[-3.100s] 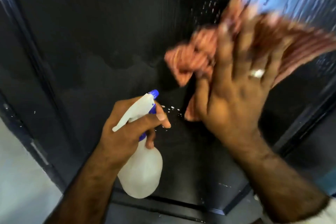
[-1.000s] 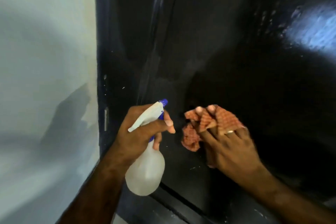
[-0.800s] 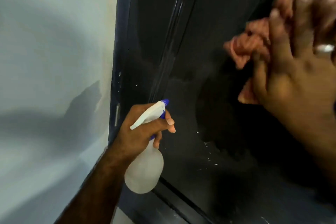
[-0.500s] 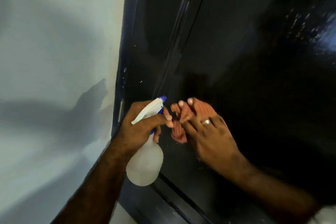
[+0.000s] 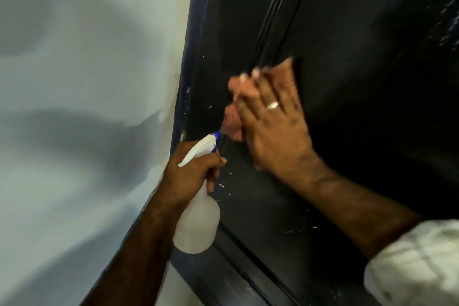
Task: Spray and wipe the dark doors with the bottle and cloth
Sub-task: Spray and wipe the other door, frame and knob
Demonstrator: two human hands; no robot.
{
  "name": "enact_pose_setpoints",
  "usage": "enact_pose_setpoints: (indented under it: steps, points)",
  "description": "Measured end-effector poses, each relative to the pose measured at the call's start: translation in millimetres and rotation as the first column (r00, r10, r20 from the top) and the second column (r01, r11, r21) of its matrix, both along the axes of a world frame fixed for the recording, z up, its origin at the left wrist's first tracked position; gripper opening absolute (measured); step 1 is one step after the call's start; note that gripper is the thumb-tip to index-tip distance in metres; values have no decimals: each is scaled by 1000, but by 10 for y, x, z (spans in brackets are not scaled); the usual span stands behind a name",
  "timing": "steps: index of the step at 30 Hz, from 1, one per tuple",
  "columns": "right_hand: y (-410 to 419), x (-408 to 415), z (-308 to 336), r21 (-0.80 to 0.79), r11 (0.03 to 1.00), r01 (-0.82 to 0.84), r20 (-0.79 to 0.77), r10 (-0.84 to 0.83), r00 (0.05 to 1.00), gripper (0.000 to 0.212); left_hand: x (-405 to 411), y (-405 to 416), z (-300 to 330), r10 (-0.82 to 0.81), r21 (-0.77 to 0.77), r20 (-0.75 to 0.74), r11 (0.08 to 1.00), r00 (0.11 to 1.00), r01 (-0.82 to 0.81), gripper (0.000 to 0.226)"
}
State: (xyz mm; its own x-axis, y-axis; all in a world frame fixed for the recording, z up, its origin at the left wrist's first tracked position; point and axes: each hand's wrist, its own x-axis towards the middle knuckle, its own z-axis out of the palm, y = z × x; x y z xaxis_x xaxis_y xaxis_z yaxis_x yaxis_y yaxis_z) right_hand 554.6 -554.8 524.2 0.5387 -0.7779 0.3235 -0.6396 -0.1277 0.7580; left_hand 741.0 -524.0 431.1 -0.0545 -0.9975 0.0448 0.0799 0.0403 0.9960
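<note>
The right hand [image 5: 270, 117] lies flat against the dark door [image 5: 360, 82], fingers straight and spread, pressing a crumpled orange cloth [image 5: 233, 122] to the panel; the hand and cloth are blurred, so the exact fold of the cloth cannot be made out. The cloth shows only at the fingertips and along the hand's left side, close to the raised vertical moulding [image 5: 270, 22] that runs up the door near its left edge. A ring [image 5: 272, 105] sits on one finger, and a pale rolled sleeve [image 5: 412, 263] covers the forearm at the lower right.

Just below and left of the cloth, the left hand [image 5: 191, 174] is wrapped around the neck of a translucent spray bottle [image 5: 198, 226], index finger over the trigger. The bottle's long axis is tilted, its blue nozzle [image 5: 216, 135] aimed up and right at the door, almost touching the cloth's lower edge.

White droplets [image 5: 223, 185] speckle the panel below the right hand, near the door's lower left corner. They lie down from the cloth, so the next wipe probably needs to run downward along the moulding, and the right hand is the nearer one for it. Left of the door frame [image 5: 188, 77] is a pale wall [image 5: 82, 57].
</note>
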Motion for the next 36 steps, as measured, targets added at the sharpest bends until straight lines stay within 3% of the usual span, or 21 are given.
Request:
enact_pose_setpoints:
  steps: [2, 5, 8, 11, 14, 17, 19, 21, 23, 26, 30, 32, 34, 36]
  points:
    - [152, -125, -422, 129, 991, 39, -81, -29, 996, 93, 62, -8, -32, 24, 1, 8, 1000, 1000, -24, 19]
    - [287, -241, -328, 205, 978, 35, 1, -36, 999, 128, 232, -29, -56, 40, -38, -21, 998, 999, -41, 22]
    - [3, -67, 300, -94, 996, -10, 98, 19, 995, 101, 360, -64, -80, 74, -30, -39, 997, 997, -75, 30]
    - [-421, 415, 661, -229, 972, 53, 185, -10, 983, 87, 415, -120, -107, 131, 23, -79, 991, 988, -129, 22]
    - [-739, 746, 221, -76, 997, -7, 57, 11, 998, 91, 425, -223, -135, 155, 27, -68, 988, 986, -153, 5]
    - [-707, 824, -516, 192, 981, 34, -123, -10, 992, 100, 440, -302, -165, 172, 1, -26, 985, 985, -172, 11]
    - [-593, 688, -670, 296, 952, 85, -138, -45, 989, 107, 466, -321, -234, 185, 12, -14, 983, 983, -185, 13]
    - [-529, 603, -419, 216, 974, 61, -96, -41, 994, 126, 536, -298, -285, 237, 50, -41, 971, 971, -235, 17]
    - [-653, 592, 105, 26, 1000, 9, -8, -9, 1000, 136, 586, -282, -304, 307, 101, -81, 949, 948, -299, 20]
    - [-949, 911, 599, -180, 984, -19, 123, 41, 992, 117, 607, -287, -289, 392, 101, -130, 919, 911, -381, 21]
    - [-1079, 1322, 119, -103, 994, 41, 154, -25, 988, 142, 620, -369, -284, 403, 75, -144, 915, 904, -396, 30]
    - [-955, 1208, -348, 36, 999, 29, -32, -28, 999, 117, 614, -372, -293, 393, 79, -144, 919, 908, -386, 20]
    - [-827, 1070, -790, 186, 981, -57, -89, 74, 993, 77, 614, -366, -292, 393, 79, -121, 919, 911, -386, 18]
    - [-845, 1029, -993, 310, 951, -12, -146, 60, 988, 74, 610, -323, -250, 399, 105, -102, 915, 911, -389, 22]
